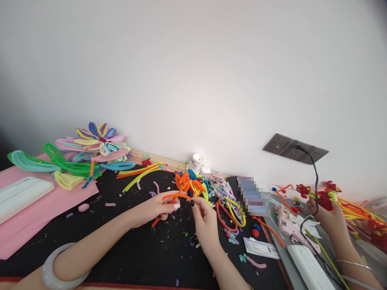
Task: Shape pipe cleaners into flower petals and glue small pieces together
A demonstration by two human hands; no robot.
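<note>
An orange pipe cleaner point(183, 196) arches between my two hands over the black mat. My left hand point(165, 209) is closed on one stretch of it, and an orange end pokes out below the fingers. With thumb and finger, my right hand point(203, 219) pinches the other end. Just behind them lies a bundle of looped orange pipe cleaners point(182, 181), beside blue and yellow loops. Red and yellow bent pipe cleaners point(225, 216) rest to the right of my right hand.
Pipe-cleaner flowers point(101, 142) lie back left on pink paper point(41, 216). Cut scraps litter the black mat point(135, 257). A phone point(253, 197), a pink glue gun point(294, 226) and a black cord point(317, 183) are at right, where a co-worker's hands point(330, 219) hold red flowers.
</note>
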